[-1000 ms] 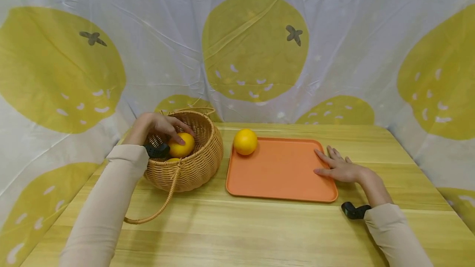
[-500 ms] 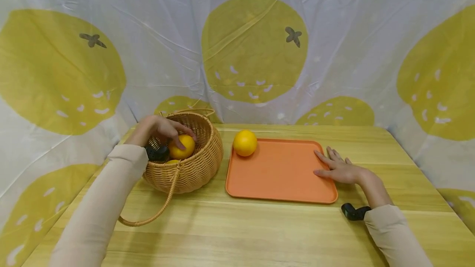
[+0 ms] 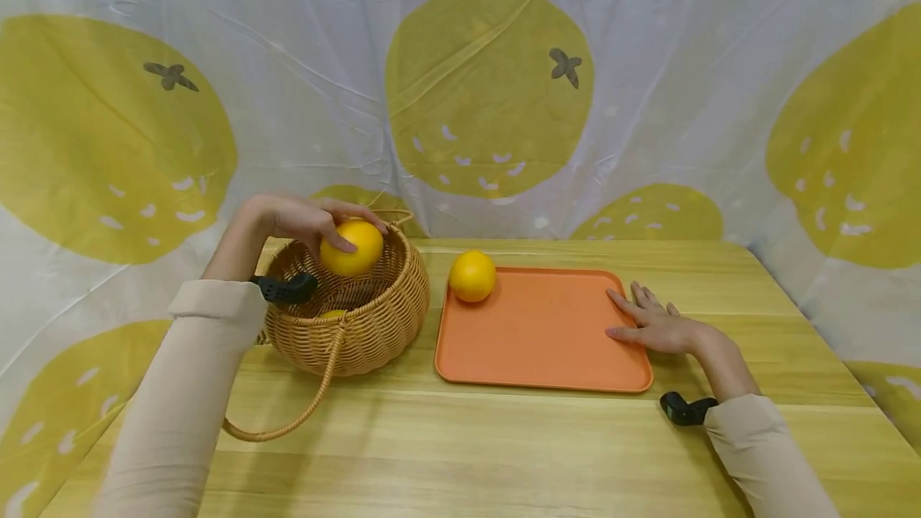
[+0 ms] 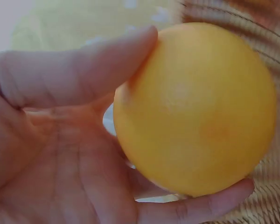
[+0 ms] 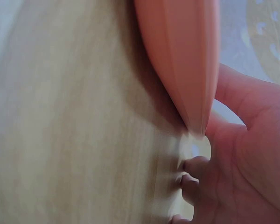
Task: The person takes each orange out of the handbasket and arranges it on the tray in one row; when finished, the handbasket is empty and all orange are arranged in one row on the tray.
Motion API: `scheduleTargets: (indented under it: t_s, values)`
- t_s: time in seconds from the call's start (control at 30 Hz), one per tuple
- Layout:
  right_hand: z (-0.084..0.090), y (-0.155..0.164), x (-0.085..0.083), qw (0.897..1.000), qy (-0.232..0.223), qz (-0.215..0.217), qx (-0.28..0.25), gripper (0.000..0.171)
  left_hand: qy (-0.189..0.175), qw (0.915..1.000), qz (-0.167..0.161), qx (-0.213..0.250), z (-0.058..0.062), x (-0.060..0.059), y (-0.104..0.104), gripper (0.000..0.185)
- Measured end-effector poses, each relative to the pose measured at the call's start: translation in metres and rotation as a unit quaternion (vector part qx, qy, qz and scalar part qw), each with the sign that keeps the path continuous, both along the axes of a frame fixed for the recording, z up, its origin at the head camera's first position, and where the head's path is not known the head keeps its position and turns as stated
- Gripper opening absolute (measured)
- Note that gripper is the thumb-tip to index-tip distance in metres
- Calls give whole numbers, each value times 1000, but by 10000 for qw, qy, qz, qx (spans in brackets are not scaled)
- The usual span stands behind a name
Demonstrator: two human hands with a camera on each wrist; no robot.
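My left hand (image 3: 305, 222) grips an orange (image 3: 354, 249) at the mouth of a round wicker basket (image 3: 381, 334). In the left wrist view the thumb lies along one side of that orange (image 4: 200, 112) and a finger supports it from below. Deeper in the basket, a bit of another yellow-orange fruit (image 3: 333, 314) shows past the rim. A second whole orange (image 3: 472, 276) sits at the back left corner of a flat orange tray (image 3: 540, 334). At the tray's right edge rests my right hand (image 3: 662, 328), thumb and a finger over the rim, other fingers spread beside it on the table.
The wooden table (image 3: 504, 454) carries everything. One basket handle (image 3: 316, 398) hangs down toward the front left. Behind and at both sides hangs a pale curtain (image 3: 309, 86) printed with large yellow fruits.
My left hand has lifted the orange from inside the basket up to the level of its rim. The right hand and the tray have stayed where they were.
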State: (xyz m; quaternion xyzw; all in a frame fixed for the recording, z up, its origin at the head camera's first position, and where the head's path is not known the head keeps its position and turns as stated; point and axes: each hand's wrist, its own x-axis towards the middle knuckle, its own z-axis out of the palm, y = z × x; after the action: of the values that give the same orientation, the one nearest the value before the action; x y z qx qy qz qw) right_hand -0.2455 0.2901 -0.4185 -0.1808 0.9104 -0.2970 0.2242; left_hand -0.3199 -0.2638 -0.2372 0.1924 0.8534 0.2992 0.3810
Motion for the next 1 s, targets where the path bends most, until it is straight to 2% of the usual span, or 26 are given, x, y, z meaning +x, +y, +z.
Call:
scheduleTargets:
  t_s: [0.07,0.13,0.23,0.37,0.43,0.5,0.6,0.73,0.9,1.0]
  values:
    - [-1,0,0,10000,11,-2,27,93,580,9979,-138,258,9,8,4,61]
    - [-1,1,0,10000,-1,-45,83,93,1129,9922,-228,473,16,16,13,57]
    - [-1,1,1,9999,-61,-86,52,95,1544,9845,-91,822,23,29,33,54]
    - [-1,1,0,9999,-64,-121,79,95,1671,9756,710,1235,23,51,64,53]
    - [1,-1,1,9999,-90,-100,41,94,1608,9684,1102,1556,20,60,80,54]
    - [3,-3,2,9998,-105,-106,133,94,1490,9619,1319,1876,15,70,95,55]
    - [9,-7,4,9997,-152,-80,164,94,1252,9541,1481,2282,5,81,120,56]
    - [12,-9,6,9991,-123,-122,384,93,1185,9490,1564,2466,-9,89,149,57]
    - [13,-9,5,9991,-112,-113,403,94,1242,9444,1604,2586,-31,87,172,58]
    - [14,-9,4,9989,-84,-108,447,94,1243,9378,1703,2759,-47,83,182,60]
